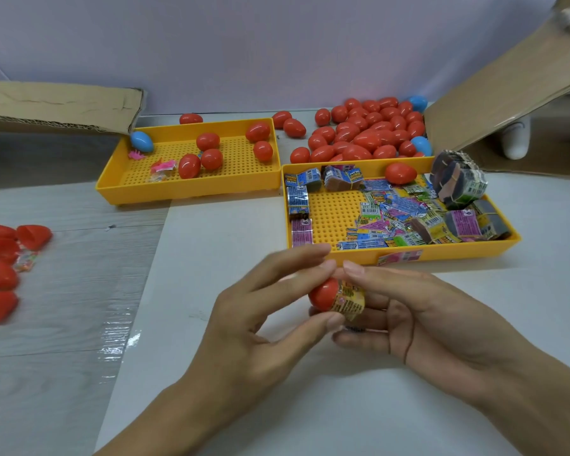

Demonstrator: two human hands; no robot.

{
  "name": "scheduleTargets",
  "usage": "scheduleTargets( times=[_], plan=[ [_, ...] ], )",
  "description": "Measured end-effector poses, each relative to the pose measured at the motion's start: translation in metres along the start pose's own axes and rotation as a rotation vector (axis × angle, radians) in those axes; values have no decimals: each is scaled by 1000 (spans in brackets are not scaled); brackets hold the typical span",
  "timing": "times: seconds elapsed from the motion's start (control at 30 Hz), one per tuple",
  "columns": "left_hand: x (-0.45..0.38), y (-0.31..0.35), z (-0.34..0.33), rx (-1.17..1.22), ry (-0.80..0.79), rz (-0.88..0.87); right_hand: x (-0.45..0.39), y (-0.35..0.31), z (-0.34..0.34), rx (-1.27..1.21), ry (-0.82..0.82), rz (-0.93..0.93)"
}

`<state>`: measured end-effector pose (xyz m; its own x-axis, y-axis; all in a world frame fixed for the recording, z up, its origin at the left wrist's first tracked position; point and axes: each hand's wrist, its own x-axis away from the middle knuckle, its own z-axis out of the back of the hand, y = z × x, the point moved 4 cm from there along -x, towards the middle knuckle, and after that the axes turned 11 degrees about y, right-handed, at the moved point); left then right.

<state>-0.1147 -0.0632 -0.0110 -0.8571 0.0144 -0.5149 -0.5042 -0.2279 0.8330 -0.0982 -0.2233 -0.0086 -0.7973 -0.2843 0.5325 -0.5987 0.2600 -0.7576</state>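
Wrapping seems the step in hand: the left hand (pixel 267 311) pinches a red egg (pixel 323 292) between thumb and fingertips, and the right hand (pixel 425 317), touching it, curls round the printed label (pixel 351 301) on the egg's end. Next, the label probably needs smoothing snug around.
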Motion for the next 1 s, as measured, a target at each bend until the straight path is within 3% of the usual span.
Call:
scheduleTargets(
  times=[0.13,0.43,0.6,0.8,1.0],
  plan=[
    [0,-3,6,75,82,27,1,-1,-3,14,3,18],
    [0,-2,1,84,-27,110,1,3,1,10,32,-45],
    [-2,0,3,73,13,92,1,5,-3,0,3,-91],
    [2,0,0,110,30,142,3,1,-1,88,20,59],
    [5,-1,-4,130,24,190,1,3,0,89,19,68]
  ],
)
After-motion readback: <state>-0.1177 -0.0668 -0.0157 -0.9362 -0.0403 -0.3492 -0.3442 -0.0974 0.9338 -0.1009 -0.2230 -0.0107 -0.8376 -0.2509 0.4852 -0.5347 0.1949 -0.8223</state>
